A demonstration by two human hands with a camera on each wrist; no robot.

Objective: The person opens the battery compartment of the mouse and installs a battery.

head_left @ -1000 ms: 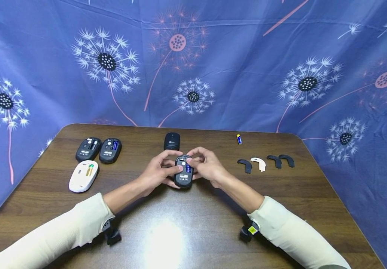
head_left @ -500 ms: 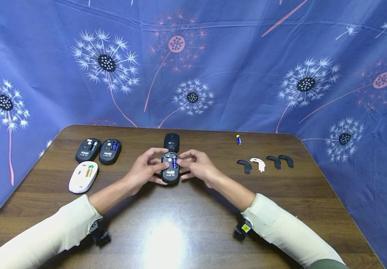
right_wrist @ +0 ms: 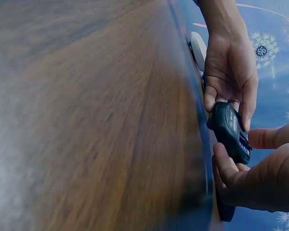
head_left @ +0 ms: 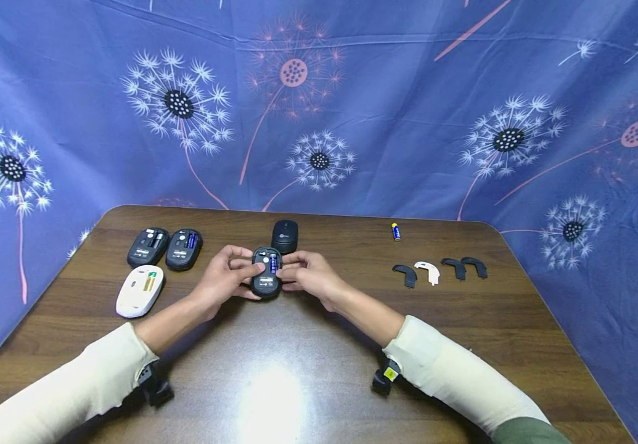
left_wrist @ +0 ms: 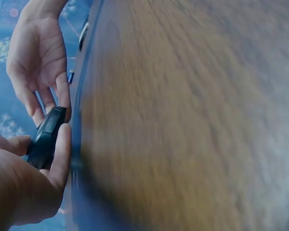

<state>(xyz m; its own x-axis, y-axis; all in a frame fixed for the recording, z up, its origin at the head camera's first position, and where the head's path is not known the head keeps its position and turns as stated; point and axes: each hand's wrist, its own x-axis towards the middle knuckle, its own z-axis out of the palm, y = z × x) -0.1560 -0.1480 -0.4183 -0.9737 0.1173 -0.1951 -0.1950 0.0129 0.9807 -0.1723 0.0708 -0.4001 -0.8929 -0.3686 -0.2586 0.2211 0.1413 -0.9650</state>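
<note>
Bottom side up, a black computer mouse (head_left: 265, 282) is held between both hands over the middle of the table, its battery slot uncovered with a blue battery (head_left: 274, 264) inside. My left hand (head_left: 222, 279) grips its left side, thumb on the underside and fingers below. From the other side my right hand (head_left: 312, 277) holds the mouse's right edge, with the thumb beside the battery slot. In the right wrist view the mouse (right_wrist: 226, 122) is tilted between the two hands. The left wrist view shows its dark side (left_wrist: 47, 137) between my left thumb and fingers.
Behind the hands stands another black mouse (head_left: 285, 235), right side up. At left lie two overturned black mice (head_left: 147, 248) (head_left: 183, 251) and a white one (head_left: 137, 296), with batteries showing. To the right are a loose battery (head_left: 396, 232) and several curved covers (head_left: 405, 275), one white (head_left: 428, 271).
Both hands have carried the black mouse left across the table. My right thumb has shifted from over the battery slot to the mouse's right edge.
</note>
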